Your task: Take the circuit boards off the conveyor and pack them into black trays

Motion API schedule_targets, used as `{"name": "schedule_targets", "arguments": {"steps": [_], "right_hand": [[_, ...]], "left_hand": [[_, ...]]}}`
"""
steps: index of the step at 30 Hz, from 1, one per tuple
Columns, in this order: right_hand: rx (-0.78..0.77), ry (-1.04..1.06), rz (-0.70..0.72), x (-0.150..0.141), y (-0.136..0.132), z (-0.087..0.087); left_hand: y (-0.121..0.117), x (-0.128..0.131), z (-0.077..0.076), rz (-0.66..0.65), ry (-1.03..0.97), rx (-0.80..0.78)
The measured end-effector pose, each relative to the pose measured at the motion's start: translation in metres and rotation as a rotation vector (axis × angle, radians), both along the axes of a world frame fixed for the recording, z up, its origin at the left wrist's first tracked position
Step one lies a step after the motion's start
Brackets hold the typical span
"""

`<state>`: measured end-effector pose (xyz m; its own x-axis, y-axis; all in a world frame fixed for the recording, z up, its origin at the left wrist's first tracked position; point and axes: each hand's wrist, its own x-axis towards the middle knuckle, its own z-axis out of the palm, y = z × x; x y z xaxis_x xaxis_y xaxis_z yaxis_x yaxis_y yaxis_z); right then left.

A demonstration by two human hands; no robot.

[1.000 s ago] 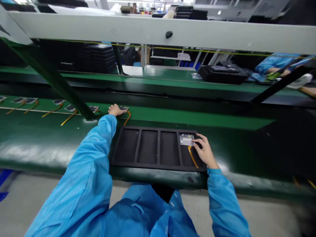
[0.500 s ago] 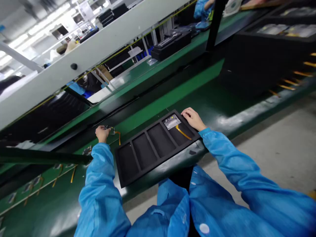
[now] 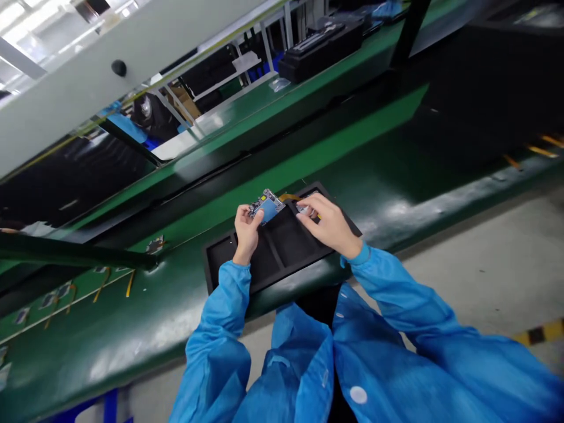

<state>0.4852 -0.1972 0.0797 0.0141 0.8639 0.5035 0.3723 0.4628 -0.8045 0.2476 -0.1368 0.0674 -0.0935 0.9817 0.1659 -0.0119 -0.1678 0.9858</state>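
Note:
My left hand point(image 3: 247, 232) grips a circuit board point(image 3: 269, 209) at its left edge, with the thumb on the blue area of its face. An orange flex cable point(image 3: 288, 198) runs from the board's right side to the fingertips of my right hand point(image 3: 326, 222). Those fingers are curled in a pinch around the cable's far end, partly hiding it. Both hands are above a black compartment tray point(image 3: 286, 272) on the green bench. My right hand covers most of the tray's right compartment, so the board lying there is mostly hidden.
More boards with orange cables lie along the bench to the left, one of them a single board point(image 3: 155, 244). A dark slanted post point(image 3: 88, 254) crosses there. Orange strips point(image 3: 541, 151) stick out at far right. Beyond the bench sits a black case point(image 3: 319, 56).
My left hand has brought the circuit board rightward over the tray. My right hand has left the tray's right edge and moved left to the board's cable.

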Motion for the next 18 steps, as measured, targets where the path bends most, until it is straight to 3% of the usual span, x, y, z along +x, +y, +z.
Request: {"name": "schedule_targets", "arguments": {"steps": [8, 18], "right_hand": [[-0.113, 0.056, -0.078, -0.021, 0.008, -0.013], [-0.217, 0.193, -0.031, -0.005, -0.005, -0.008]], "left_hand": [[-0.013, 0.013, -0.022, -0.136, -0.115, -0.144], [-0.026, 0.019, -0.007, -0.439, -0.247, -0.104]]}}
